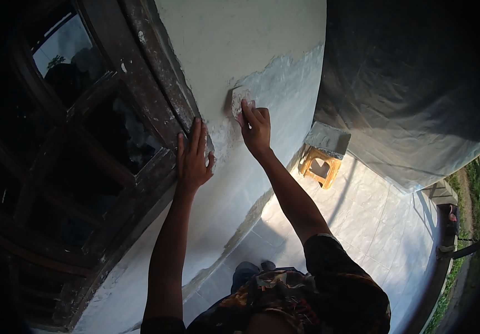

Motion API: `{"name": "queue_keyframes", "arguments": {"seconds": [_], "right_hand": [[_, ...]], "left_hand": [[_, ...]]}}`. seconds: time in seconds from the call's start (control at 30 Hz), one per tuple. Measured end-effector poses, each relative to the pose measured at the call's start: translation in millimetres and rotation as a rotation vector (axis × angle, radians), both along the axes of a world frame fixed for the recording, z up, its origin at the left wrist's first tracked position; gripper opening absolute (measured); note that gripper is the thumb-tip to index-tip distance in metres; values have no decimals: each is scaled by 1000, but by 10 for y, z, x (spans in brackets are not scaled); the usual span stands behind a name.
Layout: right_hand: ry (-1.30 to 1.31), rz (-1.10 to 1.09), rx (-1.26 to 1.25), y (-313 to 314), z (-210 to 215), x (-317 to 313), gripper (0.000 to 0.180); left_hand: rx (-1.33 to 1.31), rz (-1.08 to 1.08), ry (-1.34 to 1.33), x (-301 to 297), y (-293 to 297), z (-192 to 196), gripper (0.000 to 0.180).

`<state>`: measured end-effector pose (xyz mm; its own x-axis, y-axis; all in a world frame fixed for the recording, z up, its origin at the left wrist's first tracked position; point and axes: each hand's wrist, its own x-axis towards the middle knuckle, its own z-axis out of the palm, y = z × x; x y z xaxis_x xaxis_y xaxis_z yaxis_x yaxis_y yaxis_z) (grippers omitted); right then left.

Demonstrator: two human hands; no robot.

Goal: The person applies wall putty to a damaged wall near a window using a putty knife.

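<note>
My right hand grips a putty scraper whose pale, smeared blade lies against the wall. Around the scraper, a whiter coat covers part of the wall, with a ragged upper edge against the duller surface. My left hand rests with fingers stretched out on the dark wooden window frame, beside the wall's edge. The frame carries several white specks. I cannot make out the scraper's handle, which my fingers cover.
A grey tray sits on a yellow stool to the right, over the pale tiled floor. Dark plastic sheeting hangs on the right. Glass panes fill the window at left. Grass shows beyond a low ledge.
</note>
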<state>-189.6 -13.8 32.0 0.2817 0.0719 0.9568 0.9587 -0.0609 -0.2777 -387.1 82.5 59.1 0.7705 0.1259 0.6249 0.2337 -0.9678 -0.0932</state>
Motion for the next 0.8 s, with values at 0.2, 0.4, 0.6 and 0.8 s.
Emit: {"name": "queue_keyframes", "arguments": {"seconds": [0.2,0.4,0.6,0.8], "right_hand": [[17,23,-181,-98,-813,-140,54],[32,73,2,-88,-239,-157,51],[-3,-1,-138,43,-248,100,59],[119,179,-119,-171,-891,-289,56]], "left_hand": [[2,-14,-30,29,4,-19,74],[15,17,-31,-64,50,-20,71],[2,-29,-48,56,1,-34,67],[-41,-31,-55,-8,36,-41,61]]}}
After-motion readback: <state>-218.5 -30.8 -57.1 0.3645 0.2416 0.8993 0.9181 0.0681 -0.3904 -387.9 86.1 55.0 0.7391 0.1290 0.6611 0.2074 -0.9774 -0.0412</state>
